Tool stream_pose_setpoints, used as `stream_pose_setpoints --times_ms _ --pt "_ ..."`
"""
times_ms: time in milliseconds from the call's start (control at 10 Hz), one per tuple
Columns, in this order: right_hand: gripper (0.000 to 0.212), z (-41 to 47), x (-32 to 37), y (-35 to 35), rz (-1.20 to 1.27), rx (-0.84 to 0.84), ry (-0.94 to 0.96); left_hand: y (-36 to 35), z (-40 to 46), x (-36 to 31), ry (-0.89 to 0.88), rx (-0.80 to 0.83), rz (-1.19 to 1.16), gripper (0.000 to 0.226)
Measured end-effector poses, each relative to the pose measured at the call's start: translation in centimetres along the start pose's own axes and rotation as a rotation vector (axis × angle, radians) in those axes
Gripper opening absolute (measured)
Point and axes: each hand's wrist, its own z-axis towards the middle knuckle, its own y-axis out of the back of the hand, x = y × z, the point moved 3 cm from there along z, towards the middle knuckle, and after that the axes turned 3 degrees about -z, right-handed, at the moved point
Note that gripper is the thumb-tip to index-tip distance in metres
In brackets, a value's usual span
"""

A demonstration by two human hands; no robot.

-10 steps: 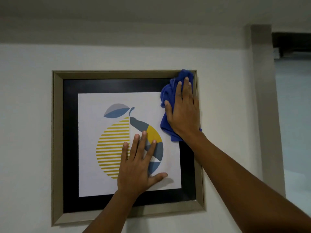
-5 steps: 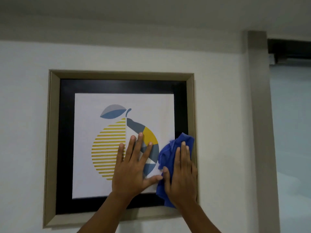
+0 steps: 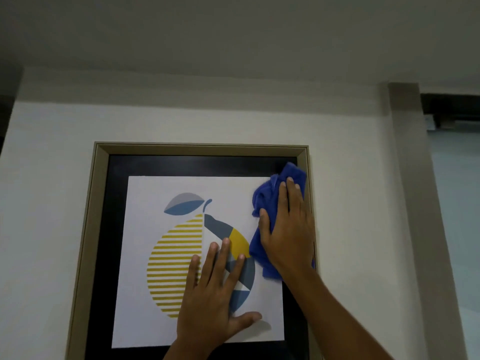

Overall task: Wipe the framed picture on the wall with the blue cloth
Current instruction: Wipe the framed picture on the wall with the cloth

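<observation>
The framed picture (image 3: 102,203) hangs on a white wall; it has a beige frame, a black mat and a print of a striped yellow and blue fruit. My left hand (image 3: 215,300) lies flat on the lower middle of the glass, fingers spread. My right hand (image 3: 288,229) presses the crumpled blue cloth (image 3: 262,198) against the upper right part of the picture, beside the right frame edge. The cloth sticks out above and to the left of my fingers and below my palm. The picture's bottom edge is out of view.
A beige pillar or door trim (image 3: 413,203) runs down the wall to the right of the picture. Beyond it is a pale glass panel (image 3: 457,229) with a dark rail above. The ceiling (image 3: 233,35) is close overhead.
My right hand with the cloth went from the upper right corner down to the lower right, and is now back up at the upper right. My left hand stayed flat on the glass.
</observation>
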Motion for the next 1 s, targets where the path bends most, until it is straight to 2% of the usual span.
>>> stream_pose_setpoints --times_ms 200,300,400,500,600,700,900,1000 --pt "0.061 -13.2 -1.8 -1.6 0.072 0.059 -0.215 -0.2 -0.1 0.1 0.012 -0.003 -0.015 0.105" --pt "0.064 -14.6 0.1 -0.8 0.399 0.497 0.078 -0.1 -0.1 0.0 0.013 0.012 -0.013 0.105" --pt "0.067 -12.1 -0.3 0.4 0.544 0.449 0.441 0.2 -0.2 -0.1 0.009 0.001 -0.001 0.103" --pt "0.069 -6.3 -0.3 -0.2 0.050 0.319 0.065 0.4 -0.4 -0.1 0.004 -0.005 0.003 0.101" --pt "0.076 0.0 0.2 0.3 0.018 0.053 -0.026 0.6 -0.4 -0.1 -0.001 -0.014 0.025 0.100" --pt "0.077 1.9 0.4 -0.5 -0.048 0.067 0.017 0.6 -0.4 0.0 0.003 -0.012 0.016 0.100" --pt "0.076 -8.6 -1.4 -0.4 -0.005 0.176 -0.036 0.5 -0.5 -0.3 -0.009 -0.010 0.007 0.099" --pt "0.069 -16.0 -3.0 0.9 -0.076 0.301 0.063 0.9 -0.5 -0.6 -0.011 0.020 -0.002 0.097"
